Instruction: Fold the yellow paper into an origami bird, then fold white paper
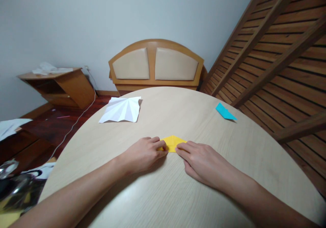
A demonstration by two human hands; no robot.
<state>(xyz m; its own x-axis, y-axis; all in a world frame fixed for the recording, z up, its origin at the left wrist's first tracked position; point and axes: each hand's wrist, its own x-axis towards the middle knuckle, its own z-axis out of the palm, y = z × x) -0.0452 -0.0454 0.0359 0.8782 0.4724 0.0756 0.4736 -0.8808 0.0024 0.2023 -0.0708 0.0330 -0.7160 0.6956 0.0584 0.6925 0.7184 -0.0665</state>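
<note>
Forearms: both reach in bare from the bottom edge, over the near part of the round table.
Left hand: fingers curled in, thumb and forefinger brought together on the left end of the yellow paper, leaving next to no gap.
Right hand: fingers together and bent over the paper's right end, thumb tucked below; whether they pinch it or only press it down, I cannot tell from this angle.
Yellow paper: on the tabletop between the two hands, folded, its peak pointing away from the person, a crease running down the middle; both ends are partly covered by fingers.
White paper: beyond the left hand, near the table's far left edge, with creases fanning across it.
Blue paper: beyond the right hand, near the far right edge, folded small with a pointed end.
Slatted wood: rising on the right, past the table.
Cabinet: on the left, white material on top.
Headboard: behind the table, two pale padded panels, against the wall.
</note>
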